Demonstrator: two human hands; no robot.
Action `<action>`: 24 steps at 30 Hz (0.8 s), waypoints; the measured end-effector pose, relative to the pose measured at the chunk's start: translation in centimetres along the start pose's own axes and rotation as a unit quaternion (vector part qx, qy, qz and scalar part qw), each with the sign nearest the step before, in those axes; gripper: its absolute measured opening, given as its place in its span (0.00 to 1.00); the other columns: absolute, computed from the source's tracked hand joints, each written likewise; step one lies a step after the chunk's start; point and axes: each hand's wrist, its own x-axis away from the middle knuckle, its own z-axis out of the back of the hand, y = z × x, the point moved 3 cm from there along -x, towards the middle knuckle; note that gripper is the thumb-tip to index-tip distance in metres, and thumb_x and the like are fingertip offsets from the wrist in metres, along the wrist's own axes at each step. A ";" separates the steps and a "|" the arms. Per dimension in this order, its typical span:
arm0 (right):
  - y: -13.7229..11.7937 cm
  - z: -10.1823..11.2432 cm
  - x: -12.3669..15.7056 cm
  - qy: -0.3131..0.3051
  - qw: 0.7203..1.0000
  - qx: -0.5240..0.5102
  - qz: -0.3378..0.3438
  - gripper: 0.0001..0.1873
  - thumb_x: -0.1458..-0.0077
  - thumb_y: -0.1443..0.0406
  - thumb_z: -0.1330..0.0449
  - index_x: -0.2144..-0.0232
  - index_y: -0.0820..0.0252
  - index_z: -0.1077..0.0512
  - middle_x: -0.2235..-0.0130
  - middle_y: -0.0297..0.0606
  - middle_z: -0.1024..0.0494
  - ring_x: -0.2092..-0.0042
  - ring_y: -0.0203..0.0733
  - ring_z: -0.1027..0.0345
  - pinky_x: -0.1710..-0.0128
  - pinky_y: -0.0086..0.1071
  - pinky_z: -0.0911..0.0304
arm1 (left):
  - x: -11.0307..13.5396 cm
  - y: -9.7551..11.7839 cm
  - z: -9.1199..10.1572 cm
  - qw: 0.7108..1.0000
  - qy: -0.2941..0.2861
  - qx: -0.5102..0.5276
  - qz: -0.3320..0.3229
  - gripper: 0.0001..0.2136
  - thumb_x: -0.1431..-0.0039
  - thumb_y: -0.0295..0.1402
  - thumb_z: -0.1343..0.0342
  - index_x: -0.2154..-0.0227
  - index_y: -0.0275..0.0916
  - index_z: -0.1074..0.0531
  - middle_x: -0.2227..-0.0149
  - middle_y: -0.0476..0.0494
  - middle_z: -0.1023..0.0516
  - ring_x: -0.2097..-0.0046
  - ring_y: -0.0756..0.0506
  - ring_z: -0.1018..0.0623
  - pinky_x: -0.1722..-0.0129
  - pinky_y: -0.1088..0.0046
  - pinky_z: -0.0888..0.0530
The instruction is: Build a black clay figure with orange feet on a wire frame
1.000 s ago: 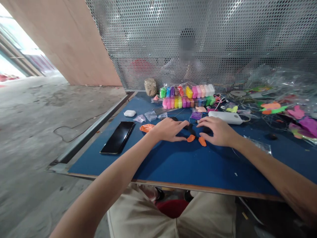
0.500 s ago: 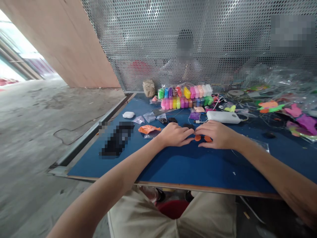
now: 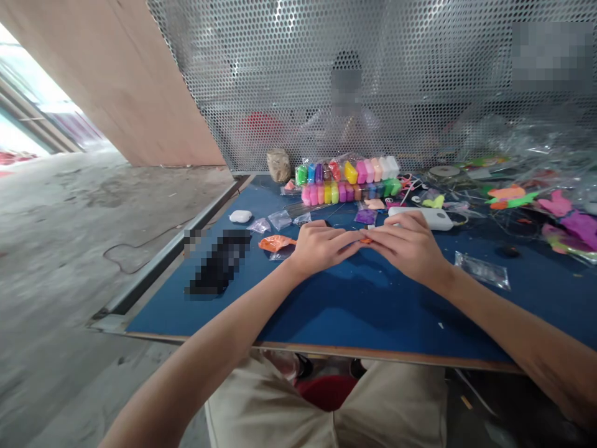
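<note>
My left hand (image 3: 321, 250) and my right hand (image 3: 405, 249) meet fingertip to fingertip above the blue table (image 3: 326, 317). Between the fingertips shows a small bit of orange modelling clay (image 3: 366, 240); both hands are closed on it in a pinch, and most of it is hidden by the fingers. Left of my left hand lies an orange clay lump in a clear wrapper (image 3: 276, 243). Just behind my right hand is a white power bank (image 3: 433, 218) with a cable. A flat clear plastic bag (image 3: 482, 271) rests beside my right wrist.
Two rows of wrapped coloured clay packs (image 3: 347, 191) stand at the back against a perforated metal screen (image 3: 280, 74). On the left are a white earphone case (image 3: 240, 216) and a blurred dark object (image 3: 219, 261). Plastic bags and coloured clay shapes (image 3: 578, 231) crowd the right.
My hands have come together and lifted slightly, fingers now closed around the orange clay. Before, they were apart with orange pieces and a dark piece visible between them.
</note>
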 end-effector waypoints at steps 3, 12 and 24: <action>0.2 0.2 0.0 0.048 0.998 -0.015 -0.037 0.16 0.39 0.59 0.36 0.48 0.47 0.22 0.58 0.35 0.15 0.55 0.51 0.28 0.50 0.47 0.38 | 0.0 -0.2 0.3 1.000 0.009 0.000 0.017 0.11 0.32 0.42 0.46 0.60 0.46 0.21 0.72 0.51 0.17 0.74 0.52 0.21 0.70 0.72 0.33; -0.1 -0.2 0.3 0.056 0.997 0.008 -0.047 0.07 0.38 0.63 0.36 0.60 0.43 0.19 0.62 0.28 0.15 0.58 0.47 0.27 0.47 0.50 0.46 | -0.4 0.3 0.9 0.998 0.034 0.044 0.040 0.12 0.34 0.45 0.42 0.56 0.47 0.20 0.70 0.52 0.16 0.74 0.53 0.22 0.69 0.74 0.32; -0.5 -0.5 0.3 0.040 0.998 -0.008 -0.055 0.08 0.38 0.63 0.38 0.61 0.43 0.19 0.64 0.29 0.15 0.55 0.49 0.27 0.44 0.53 0.50 | -0.4 0.4 0.5 0.996 -0.026 0.078 0.027 0.13 0.30 0.42 0.47 0.57 0.45 0.20 0.68 0.50 0.16 0.71 0.53 0.21 0.69 0.73 0.33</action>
